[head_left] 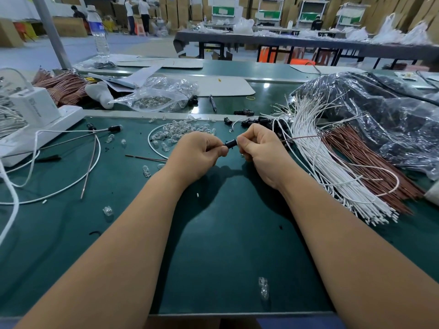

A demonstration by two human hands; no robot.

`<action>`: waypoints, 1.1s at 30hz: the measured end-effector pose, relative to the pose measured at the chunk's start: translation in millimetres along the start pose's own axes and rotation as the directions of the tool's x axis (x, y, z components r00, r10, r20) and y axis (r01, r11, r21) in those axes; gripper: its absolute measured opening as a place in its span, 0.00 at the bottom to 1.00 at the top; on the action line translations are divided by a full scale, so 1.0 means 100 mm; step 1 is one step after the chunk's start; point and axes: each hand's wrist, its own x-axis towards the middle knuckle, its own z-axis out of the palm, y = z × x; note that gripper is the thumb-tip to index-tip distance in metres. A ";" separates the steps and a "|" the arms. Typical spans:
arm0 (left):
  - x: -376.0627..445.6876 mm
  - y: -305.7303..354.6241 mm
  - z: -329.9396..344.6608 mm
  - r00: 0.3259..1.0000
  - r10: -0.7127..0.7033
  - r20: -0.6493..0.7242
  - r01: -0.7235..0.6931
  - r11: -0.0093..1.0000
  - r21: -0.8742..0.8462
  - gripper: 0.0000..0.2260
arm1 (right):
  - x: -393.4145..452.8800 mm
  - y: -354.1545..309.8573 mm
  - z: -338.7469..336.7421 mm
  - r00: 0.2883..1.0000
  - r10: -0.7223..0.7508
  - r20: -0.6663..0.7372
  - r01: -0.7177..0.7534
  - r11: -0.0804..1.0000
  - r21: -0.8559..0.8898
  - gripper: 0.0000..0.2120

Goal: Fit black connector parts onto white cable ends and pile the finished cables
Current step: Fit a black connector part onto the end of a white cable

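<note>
Green workbench, grey floor, seemingly stacked cardboard boxes

Black connector: short dark cylinder, lying roughly level, raised above the green counter, pinched between both sets of fingers at centre. Thin brown wire running out to the right from that grip; white cable curving away on the left.

Loose black connectors: small heap just behind, on the counter.

White cables: thick bundle fanned on the counter at right, cut ends toward the near edge, upper ends curling near the heap. Brown wires bundled alongside, touching on the right.

Fitted cable: far left, white lead with black connector at its end, lying flat.
</note>
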 end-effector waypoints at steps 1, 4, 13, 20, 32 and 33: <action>0.00 0.00 0.01 1.000 0.000 0.007 0.000 1.000 0.031 0.07 | 0.00 0.00 0.00 1.000 -0.005 0.006 0.005 1.000 -0.018 0.12; 0.01 -0.01 0.03 1.000 0.013 0.028 -0.016 0.993 0.114 0.09 | 0.01 0.01 0.01 1.000 -0.019 0.016 0.020 0.998 -0.066 0.13; 0.00 0.07 0.01 0.998 0.060 -0.033 -0.061 0.998 -0.027 0.07 | 0.03 -0.02 -0.02 0.999 0.033 0.044 -0.037 0.994 0.102 0.13; -0.02 0.09 0.10 0.998 0.064 0.022 -0.065 0.997 0.045 0.10 | 0.04 -0.03 0.01 0.998 0.009 0.070 -0.014 0.996 0.083 0.13; 0.00 0.10 0.09 0.987 0.098 -0.123 -0.109 0.991 -0.083 0.12 | -0.04 -0.04 0.12 0.997 -0.067 -0.046 0.070 0.996 0.056 0.07; 0.00 0.11 0.10 0.987 0.092 -0.134 -0.107 0.987 -0.117 0.12 | -0.04 -0.04 0.13 0.993 -0.091 -0.074 0.093 0.995 0.028 0.08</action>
